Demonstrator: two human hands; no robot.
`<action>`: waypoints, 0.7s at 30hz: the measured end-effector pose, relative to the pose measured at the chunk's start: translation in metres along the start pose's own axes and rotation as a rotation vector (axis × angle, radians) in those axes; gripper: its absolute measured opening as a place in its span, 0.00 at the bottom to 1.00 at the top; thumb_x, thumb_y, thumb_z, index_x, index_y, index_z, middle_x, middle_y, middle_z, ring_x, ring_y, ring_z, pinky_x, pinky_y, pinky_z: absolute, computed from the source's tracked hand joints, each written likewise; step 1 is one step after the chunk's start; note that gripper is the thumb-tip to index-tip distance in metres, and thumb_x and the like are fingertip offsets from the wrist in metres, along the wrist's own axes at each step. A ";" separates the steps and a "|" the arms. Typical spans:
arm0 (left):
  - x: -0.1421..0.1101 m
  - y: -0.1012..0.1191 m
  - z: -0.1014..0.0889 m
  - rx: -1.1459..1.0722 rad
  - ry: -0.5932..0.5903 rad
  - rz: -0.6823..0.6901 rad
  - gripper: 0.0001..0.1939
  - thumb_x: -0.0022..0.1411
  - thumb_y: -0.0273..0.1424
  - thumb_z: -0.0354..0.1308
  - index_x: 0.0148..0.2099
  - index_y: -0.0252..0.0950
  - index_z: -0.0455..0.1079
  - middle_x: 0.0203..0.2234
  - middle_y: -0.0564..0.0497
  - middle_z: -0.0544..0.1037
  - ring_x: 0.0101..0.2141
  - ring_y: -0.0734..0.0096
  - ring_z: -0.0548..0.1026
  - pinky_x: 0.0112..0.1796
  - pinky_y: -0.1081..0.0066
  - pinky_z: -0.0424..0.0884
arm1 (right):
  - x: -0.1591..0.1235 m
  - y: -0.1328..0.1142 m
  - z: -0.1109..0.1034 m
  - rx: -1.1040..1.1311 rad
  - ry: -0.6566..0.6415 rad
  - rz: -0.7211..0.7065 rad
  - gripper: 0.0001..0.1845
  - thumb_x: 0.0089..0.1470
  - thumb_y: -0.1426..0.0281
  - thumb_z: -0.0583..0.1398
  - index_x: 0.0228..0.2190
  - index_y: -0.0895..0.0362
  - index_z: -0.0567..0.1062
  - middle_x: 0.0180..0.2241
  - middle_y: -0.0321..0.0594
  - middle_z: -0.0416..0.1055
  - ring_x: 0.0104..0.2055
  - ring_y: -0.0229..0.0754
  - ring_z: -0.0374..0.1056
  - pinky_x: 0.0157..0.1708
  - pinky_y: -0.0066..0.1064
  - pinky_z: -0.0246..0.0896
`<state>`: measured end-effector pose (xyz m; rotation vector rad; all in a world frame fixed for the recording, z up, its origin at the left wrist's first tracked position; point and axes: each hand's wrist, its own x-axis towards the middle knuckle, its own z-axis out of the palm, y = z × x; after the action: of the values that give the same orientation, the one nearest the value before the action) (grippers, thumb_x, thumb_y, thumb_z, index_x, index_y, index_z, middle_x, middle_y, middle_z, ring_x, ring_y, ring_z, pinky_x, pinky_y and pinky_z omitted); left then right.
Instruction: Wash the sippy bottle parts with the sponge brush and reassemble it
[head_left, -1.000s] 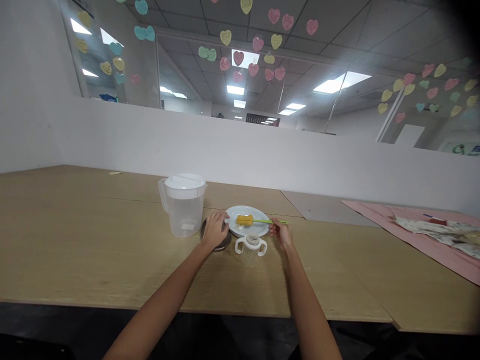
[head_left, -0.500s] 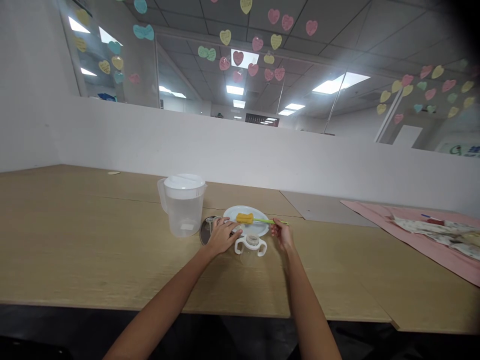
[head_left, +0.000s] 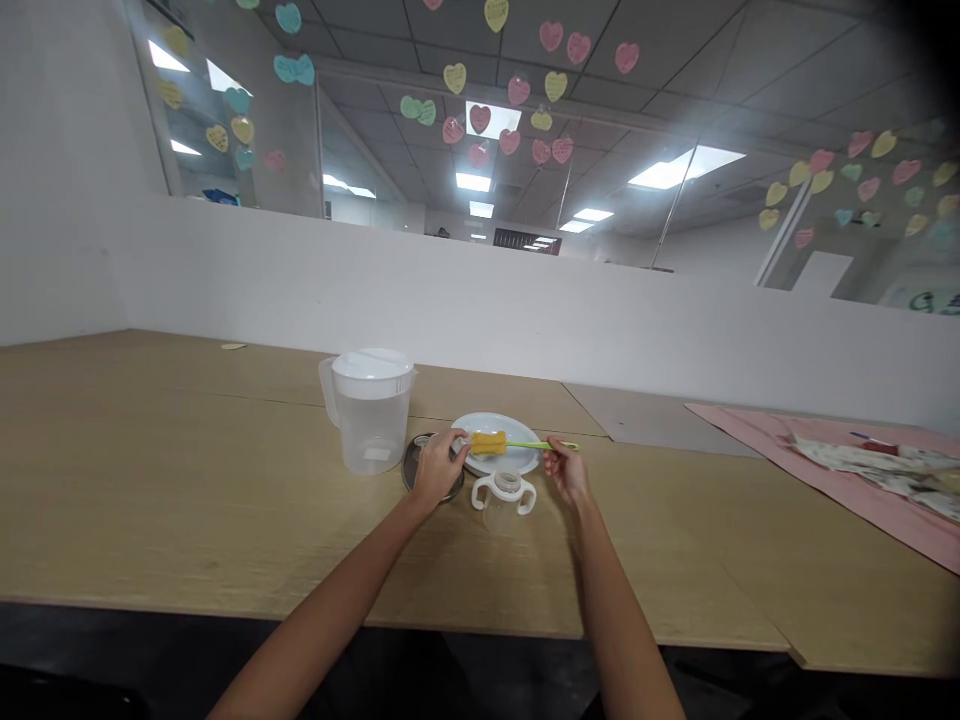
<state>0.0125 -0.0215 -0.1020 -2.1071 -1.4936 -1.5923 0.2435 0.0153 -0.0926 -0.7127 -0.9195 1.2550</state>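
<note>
My right hand (head_left: 566,470) pinches the green handle end of a bottle brush (head_left: 517,443) whose yellow sponge head hangs over a white plate (head_left: 517,460). My left hand (head_left: 435,465) is closed, its fingertips holding a small pale object against the sponge head; it lies over a dark round lid (head_left: 411,470). A clear baby bottle with white handles (head_left: 503,497) stands just in front of the plate, between my hands. A clear plastic pitcher with a white lid (head_left: 370,408) stands to the left of my left hand.
The wooden table (head_left: 187,480) stretches wide to the left and front. A pink cloth (head_left: 840,470) with patterned fabric on it lies at the far right. A white partition wall (head_left: 525,320) backs the table.
My left hand moved from the dark lid toward the bottle, then up to the plate's edge at the sponge head, holding a small pale piece. My right hand kept hold of the brush handle.
</note>
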 end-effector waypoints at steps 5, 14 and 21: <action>0.000 0.002 -0.002 -0.062 0.055 0.011 0.13 0.61 0.31 0.46 0.48 0.37 0.62 0.41 0.48 0.72 0.42 0.69 0.70 0.43 0.69 0.65 | 0.001 -0.002 0.000 0.096 0.048 0.021 0.08 0.36 0.71 0.62 0.19 0.59 0.66 0.12 0.31 0.64 0.12 0.28 0.56 0.08 0.17 0.50; -0.001 0.007 -0.005 -0.100 -0.031 -0.006 0.09 0.60 0.34 0.48 0.41 0.38 0.66 0.37 0.50 0.74 0.40 0.69 0.70 0.44 0.68 0.64 | 0.003 -0.002 -0.005 0.050 0.004 0.057 0.06 0.39 0.71 0.61 0.21 0.58 0.67 0.13 0.31 0.63 0.12 0.29 0.57 0.08 0.18 0.50; -0.004 0.011 -0.006 -0.168 -0.038 0.077 0.12 0.60 0.34 0.47 0.43 0.38 0.68 0.40 0.50 0.74 0.43 0.71 0.70 0.46 0.69 0.65 | 0.003 -0.002 -0.006 0.131 0.001 0.135 0.05 0.38 0.75 0.60 0.18 0.59 0.66 0.11 0.30 0.60 0.10 0.26 0.53 0.07 0.14 0.48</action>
<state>0.0171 -0.0329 -0.0979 -2.2650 -1.3146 -1.7134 0.2498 0.0184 -0.0932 -0.6806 -0.7907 1.4197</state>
